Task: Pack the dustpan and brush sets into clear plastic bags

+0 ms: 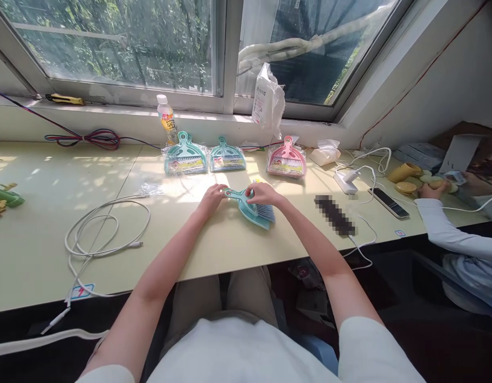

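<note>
A small teal dustpan (252,217) lies tilted on the table in front of me, with a hand brush (265,212) with grey-blue bristles resting in it. The fingers of my left hand (214,199) are closed on the end of the dustpan's handle. From above, my right hand (265,193) pinches the brush near its head; its fingers partly cover the brush body. Behind them stand bagged sets: a teal dustpan set (186,158), another teal set (227,158) and a pink dustpan set (286,161).
Coiled white cable (106,205) lies to the left, with a clear plastic wrapper (150,189) by it. A bottle (166,117) stands at the back. On the right are a blurred dark object (334,215), a phone (390,203), a charger (345,182) and another person's hand (433,189).
</note>
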`<act>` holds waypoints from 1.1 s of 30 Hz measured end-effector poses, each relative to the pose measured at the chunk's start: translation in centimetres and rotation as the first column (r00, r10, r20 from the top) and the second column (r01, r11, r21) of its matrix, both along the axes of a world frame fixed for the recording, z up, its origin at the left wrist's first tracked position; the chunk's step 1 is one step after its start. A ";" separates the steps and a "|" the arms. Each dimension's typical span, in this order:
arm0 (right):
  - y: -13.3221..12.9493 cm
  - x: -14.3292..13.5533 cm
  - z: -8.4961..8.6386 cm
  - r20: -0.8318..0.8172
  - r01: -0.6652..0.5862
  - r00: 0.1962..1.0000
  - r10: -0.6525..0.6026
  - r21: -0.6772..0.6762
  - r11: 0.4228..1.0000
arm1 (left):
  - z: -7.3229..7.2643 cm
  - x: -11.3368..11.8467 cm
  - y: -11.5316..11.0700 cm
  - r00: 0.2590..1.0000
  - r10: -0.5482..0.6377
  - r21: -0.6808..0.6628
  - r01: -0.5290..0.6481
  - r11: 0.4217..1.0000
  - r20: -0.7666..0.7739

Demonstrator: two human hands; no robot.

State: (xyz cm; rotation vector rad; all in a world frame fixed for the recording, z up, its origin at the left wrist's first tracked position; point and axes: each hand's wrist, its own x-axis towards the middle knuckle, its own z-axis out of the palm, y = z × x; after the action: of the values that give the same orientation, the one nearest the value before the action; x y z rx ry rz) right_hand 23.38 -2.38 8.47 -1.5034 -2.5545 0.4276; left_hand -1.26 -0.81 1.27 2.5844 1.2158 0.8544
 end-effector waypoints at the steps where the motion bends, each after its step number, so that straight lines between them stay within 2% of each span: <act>1: 0.7 -0.1 -0.1 0.038 0.015 0.999 -0.015 -0.005 1.000 | 0.0 -0.2 0.1 1.000 -0.003 -0.008 0.004 1.000 0.015; 6: 3.5 2.8 0.4 0.252 0.232 0.935 -0.249 0.094 0.968 | 0.0 -1.6 0.9 0.990 -0.017 -0.055 0.025 0.998 0.142; 9: 3.7 5.1 1.5 0.247 0.343 0.895 -0.373 0.154 0.926 | 0.0 -2.6 1.3 0.966 -0.024 -0.079 0.046 0.996 0.259; 11: 3.2 5.8 2.4 0.170 0.375 0.899 -0.403 0.175 0.910 | 0.1 -2.9 1.4 0.939 -0.038 -0.088 0.073 0.993 0.340; 14: 1.8 5.1 3.7 0.007 0.341 0.938 -0.347 0.164 0.926 | 0.2 -2.7 1.2 0.901 -0.050 -0.089 0.098 0.991 0.430; 16: 0.9 3.7 4.2 -0.038 0.276 0.961 -0.274 0.133 0.952 | 0.5 -2.3 0.8 0.891 -0.026 -0.096 0.078 0.992 0.454; 20: -0.4 0.9 3.4 0.099 0.065 0.992 -0.072 0.078 0.995 | 2.1 -1.9 0.1 0.869 -0.003 -0.088 0.054 0.995 0.495; 23: -1.0 0.2 1.5 0.215 -0.015 0.977 0.001 0.066 0.998 | 3.7 -2.8 -0.1 0.852 0.044 -0.020 -0.040 0.999 0.521; 26: -1.6 1.2 -0.2 0.280 0.035 0.959 -0.049 0.053 0.998 | 4.7 -4.3 0.1 0.790 0.137 0.044 -0.203 0.978 0.597; 30: -1.9 4.4 -1.3 0.377 0.202 0.904 -0.202 0.040 0.979 | 4.3 -6.0 0.6 0.644 0.261 0.017 -0.393 0.920 0.719; 33: -1.6 7.7 -1.1 0.463 0.382 0.793 -0.395 0.126 0.915 | 3.4 -6.5 0.8 0.579 0.356 -0.050 -0.476 0.878 0.733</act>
State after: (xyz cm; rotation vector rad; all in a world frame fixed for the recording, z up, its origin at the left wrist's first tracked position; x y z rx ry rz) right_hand 31.10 -4.02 7.41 -2.3021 -2.4363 -0.0508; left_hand -7.72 0.00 4.67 1.6667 1.5082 1.9031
